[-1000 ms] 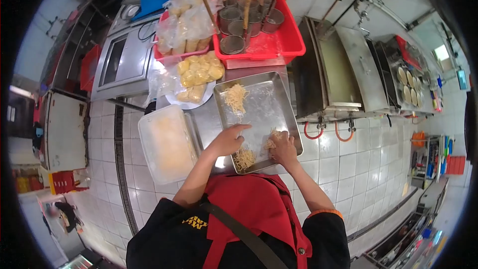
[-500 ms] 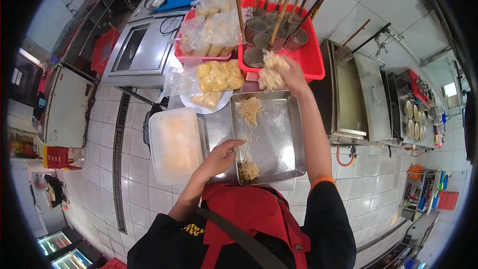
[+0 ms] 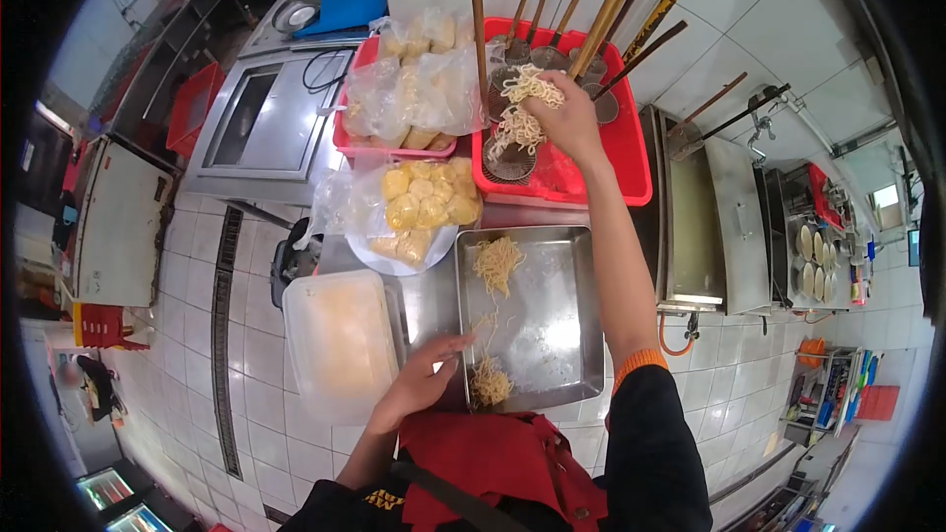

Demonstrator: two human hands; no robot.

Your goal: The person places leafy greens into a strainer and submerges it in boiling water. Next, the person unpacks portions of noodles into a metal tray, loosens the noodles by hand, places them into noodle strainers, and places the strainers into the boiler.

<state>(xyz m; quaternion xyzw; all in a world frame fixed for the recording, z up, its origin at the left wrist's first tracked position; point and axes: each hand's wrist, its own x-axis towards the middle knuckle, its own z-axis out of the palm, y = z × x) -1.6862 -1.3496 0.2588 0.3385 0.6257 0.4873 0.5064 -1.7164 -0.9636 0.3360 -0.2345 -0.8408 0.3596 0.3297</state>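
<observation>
My right hand is closed around a clump of pale noodles, some strands hanging loose. It holds them above a wire noodle strainer at the near left of a red basin. My left hand is beside the left rim of a metal tray, index finger stretched out over the rim and other fingers loosely bent; I see nothing in it. One noodle clump lies at the tray's upper left, another noodle clump at its lower left, with stray strands between.
Several long-handled strainers stand in the basin, their wooden handles leaning upward. To its left is a pink crate of bagged food. Bagged yellow noodle portions lie on a white plate. A lidded plastic box stands left of the tray.
My right hand has carried the noodles from the basin's near edge up over the strainers. The view has tilted upward slightly. My left hand stays by the tray's left rim.
</observation>
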